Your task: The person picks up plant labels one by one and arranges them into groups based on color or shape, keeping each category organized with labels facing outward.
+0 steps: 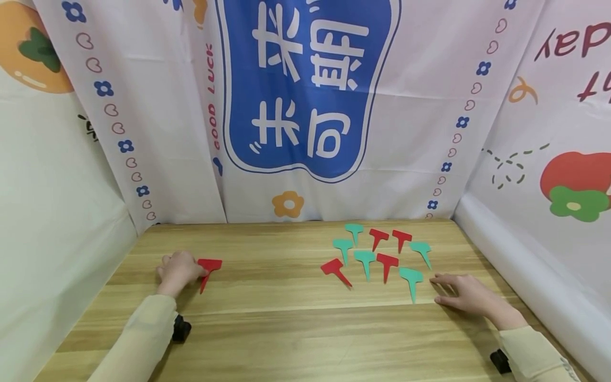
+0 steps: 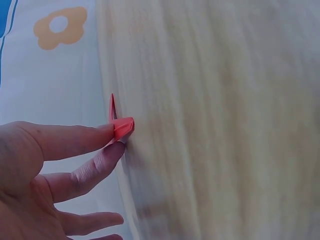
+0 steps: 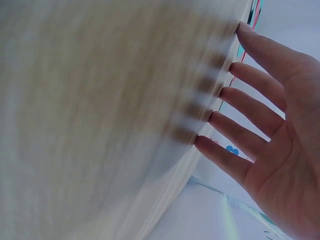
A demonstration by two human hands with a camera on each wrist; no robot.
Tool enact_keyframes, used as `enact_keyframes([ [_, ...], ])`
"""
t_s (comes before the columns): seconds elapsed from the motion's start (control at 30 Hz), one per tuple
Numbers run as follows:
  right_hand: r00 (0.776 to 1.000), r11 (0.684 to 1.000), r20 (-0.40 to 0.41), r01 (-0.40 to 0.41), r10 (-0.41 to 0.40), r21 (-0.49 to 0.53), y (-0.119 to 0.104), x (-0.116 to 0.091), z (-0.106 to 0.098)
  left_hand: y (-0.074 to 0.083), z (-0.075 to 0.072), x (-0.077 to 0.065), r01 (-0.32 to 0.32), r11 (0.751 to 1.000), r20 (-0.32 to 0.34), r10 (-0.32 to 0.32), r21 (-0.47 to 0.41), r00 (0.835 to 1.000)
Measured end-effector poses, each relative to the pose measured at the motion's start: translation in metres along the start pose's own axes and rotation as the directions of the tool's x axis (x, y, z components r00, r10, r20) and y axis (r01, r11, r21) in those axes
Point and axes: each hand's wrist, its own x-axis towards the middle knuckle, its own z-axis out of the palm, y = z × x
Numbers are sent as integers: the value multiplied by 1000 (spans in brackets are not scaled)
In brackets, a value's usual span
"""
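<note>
On the left of the table my left hand [image 1: 179, 270] pinches a red T-shaped plant label [image 1: 210, 263] between thumb and index finger. In the left wrist view the thumb and a fingertip press on the red label [image 2: 122, 128], while the other fingers stay spread. My right hand [image 1: 463, 294] rests with its fingertips at the tabletop on the right, holding nothing. Nearest to it lies a green T-shaped plant label [image 1: 411, 276]. The right wrist view shows the right hand [image 3: 270, 120] with its fingers extended and apart.
A loose group of several red and green labels lies right of centre, among them a red label [image 1: 387, 261] and a green label [image 1: 365, 257]. The wooden table [image 1: 277, 339] ends against a printed cloth [image 1: 415, 132] behind and cloth walls at both sides.
</note>
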Motion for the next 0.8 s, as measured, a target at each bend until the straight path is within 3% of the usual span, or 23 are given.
enact_keyframes([
  [0.8,1000,1000,1,2,-2,3,0,0,-1,-1,-4,-4,5,1000,18,-6,23,1000],
])
